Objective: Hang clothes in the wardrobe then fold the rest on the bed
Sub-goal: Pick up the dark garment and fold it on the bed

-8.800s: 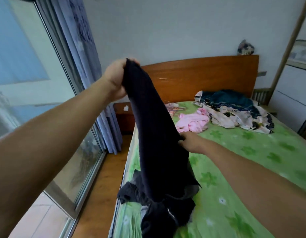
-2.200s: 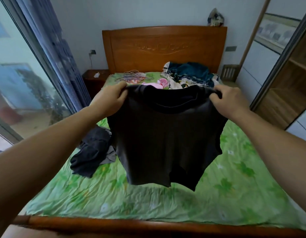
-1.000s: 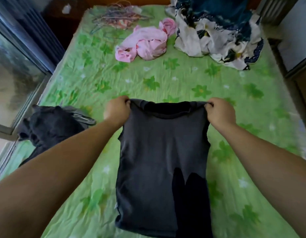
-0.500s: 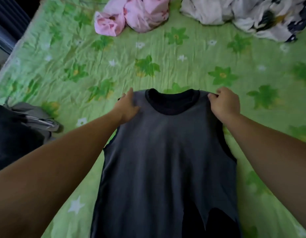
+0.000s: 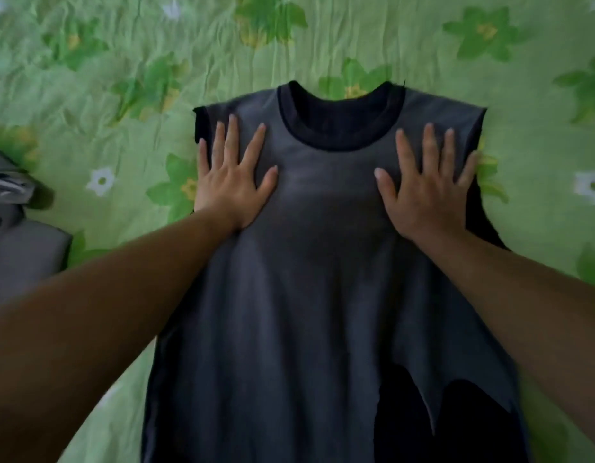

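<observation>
Left hand [image 5: 234,182] and right hand [image 5: 423,192] flat, fingers spread, on shirt [image 5: 306,295].

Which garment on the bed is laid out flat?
The dark grey shirt in the middle, pressed by the left hand and right hand; the grey clothing at the left edge lies bunched, untouched.

Dark grey shirt [image 5: 323,295] lay flat on the green flowered bed [image 5: 122,95], collar at the far end. Neckband was darker. Front layer showed a jagged gap near the hem.
</observation>
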Available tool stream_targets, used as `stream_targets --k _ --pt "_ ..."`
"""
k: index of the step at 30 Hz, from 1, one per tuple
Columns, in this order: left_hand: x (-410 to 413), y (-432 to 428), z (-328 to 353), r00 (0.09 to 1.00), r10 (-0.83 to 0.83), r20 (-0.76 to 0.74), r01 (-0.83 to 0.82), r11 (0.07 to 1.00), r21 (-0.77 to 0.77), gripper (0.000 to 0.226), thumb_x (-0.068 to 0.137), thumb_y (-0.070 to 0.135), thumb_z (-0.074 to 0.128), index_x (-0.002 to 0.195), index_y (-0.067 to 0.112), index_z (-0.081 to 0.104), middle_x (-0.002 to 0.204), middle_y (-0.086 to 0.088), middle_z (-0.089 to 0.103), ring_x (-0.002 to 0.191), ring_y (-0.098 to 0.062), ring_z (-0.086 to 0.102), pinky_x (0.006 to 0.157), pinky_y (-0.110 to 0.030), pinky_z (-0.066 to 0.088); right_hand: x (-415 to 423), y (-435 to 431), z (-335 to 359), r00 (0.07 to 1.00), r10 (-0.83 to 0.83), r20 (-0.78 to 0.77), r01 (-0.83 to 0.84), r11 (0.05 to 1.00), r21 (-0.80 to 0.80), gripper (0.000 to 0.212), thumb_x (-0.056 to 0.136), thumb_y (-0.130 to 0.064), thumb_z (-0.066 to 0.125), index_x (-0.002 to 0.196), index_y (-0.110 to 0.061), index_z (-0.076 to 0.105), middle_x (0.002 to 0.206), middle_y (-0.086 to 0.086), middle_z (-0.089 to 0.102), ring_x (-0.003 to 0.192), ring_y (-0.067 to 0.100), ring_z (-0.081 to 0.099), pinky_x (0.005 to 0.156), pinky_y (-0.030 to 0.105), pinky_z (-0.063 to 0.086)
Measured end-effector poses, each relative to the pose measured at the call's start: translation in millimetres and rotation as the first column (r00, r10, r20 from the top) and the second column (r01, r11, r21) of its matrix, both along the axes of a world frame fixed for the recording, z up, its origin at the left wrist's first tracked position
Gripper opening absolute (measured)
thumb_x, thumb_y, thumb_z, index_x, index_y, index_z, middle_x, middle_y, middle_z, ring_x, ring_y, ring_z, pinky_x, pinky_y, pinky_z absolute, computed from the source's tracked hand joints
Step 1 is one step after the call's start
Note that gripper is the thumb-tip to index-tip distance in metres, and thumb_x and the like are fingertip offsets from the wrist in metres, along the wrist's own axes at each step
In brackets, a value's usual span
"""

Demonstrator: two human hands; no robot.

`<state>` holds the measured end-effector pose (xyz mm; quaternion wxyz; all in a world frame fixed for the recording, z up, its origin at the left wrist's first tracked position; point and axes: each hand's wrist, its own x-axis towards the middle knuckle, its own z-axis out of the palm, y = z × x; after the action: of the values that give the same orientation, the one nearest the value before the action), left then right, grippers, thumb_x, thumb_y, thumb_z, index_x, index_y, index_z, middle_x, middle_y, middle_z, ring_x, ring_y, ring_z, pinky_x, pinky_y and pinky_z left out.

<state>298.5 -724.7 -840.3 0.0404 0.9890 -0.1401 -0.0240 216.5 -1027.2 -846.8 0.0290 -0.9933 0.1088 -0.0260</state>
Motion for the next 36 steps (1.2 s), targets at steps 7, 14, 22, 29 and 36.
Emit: stream_targets --k 7,14,22,29,36 --pt "-16.3 -2.6 28.0 0.992 0.047 -0.12 -0.04 0.997 0.063 0.071 0.096 0.07 0.006 0.157 0.038 -0.008 0.167 -0.007 -0.011 0.153 -0.024 -0.013 0.122 -0.053 -0.006 1.3 -2.6 25.0 0.982 0.004 -0.19 0.011 0.997 0.074 0.079 0.093 -0.077 0.002 0.16 -0.035 0.0 0.169 0.009 -0.004 0.155 0.034 -0.008 0.118 0.068 -0.005" --pt "-169.9 29.7 56.3 0.977 0.015 -0.215 -0.002 0.998 0.062 0.067 0.101 0.059 0.015 0.16 0.03 0.001 0.167 -0.011 -0.006 0.154 -0.029 -0.008 0.122 -0.058 0.001 -137.1 10.3 46.9 0.968 0.13 -0.216 -0.125 0.991 0.037 0.077 0.1 -0.069 0.013 0.159 -0.021 0.02 0.167 0.016 0.013 0.154 0.035 0.008 0.116 0.071 0.006" --pt "-334.2 76.9 57.8 0.94 0.11 -0.323 -0.08 0.991 0.105 0.066 0.101 0.059 0.019 0.159 0.035 -0.004 0.166 -0.012 -0.014 0.153 -0.027 -0.015 0.124 -0.049 -0.002 -321.5 26.4 39.8 0.965 0.108 -0.24 -0.111 0.994 0.004 0.072 0.102 -0.061 0.025 0.16 -0.018 0.021 0.167 0.019 0.009 0.154 0.038 0.009 0.119 0.064 0.01" --pt "-421.1 103.0 84.9 0.887 0.232 -0.4 -0.335 0.919 -0.207 0.056 0.102 0.034 0.052 0.154 0.024 0.035 0.165 -0.017 0.008 0.152 -0.033 0.008 0.123 -0.04 0.013 -402.6 43.9 61.9 0.961 0.0 -0.275 0.035 0.992 0.123 0.063 0.103 -0.048 0.037 0.157 -0.014 0.033 0.162 0.027 0.02 0.149 0.044 0.022 0.116 0.059 0.023" --pt "-511.4 156.0 114.2 0.819 0.23 -0.526 -0.46 0.81 -0.362 0.038 0.091 -0.001 0.046 0.119 0.024 0.052 0.117 0.005 0.054 0.107 -0.022 0.058 0.091 -0.037 0.049 -459.8 41.2 97.0 0.879 -0.315 -0.359 0.438 0.83 0.345 0.039 0.094 -0.005 0.058 0.132 -0.015 0.058 0.124 0.02 0.051 0.103 0.037 0.056 0.083 0.039 0.048"
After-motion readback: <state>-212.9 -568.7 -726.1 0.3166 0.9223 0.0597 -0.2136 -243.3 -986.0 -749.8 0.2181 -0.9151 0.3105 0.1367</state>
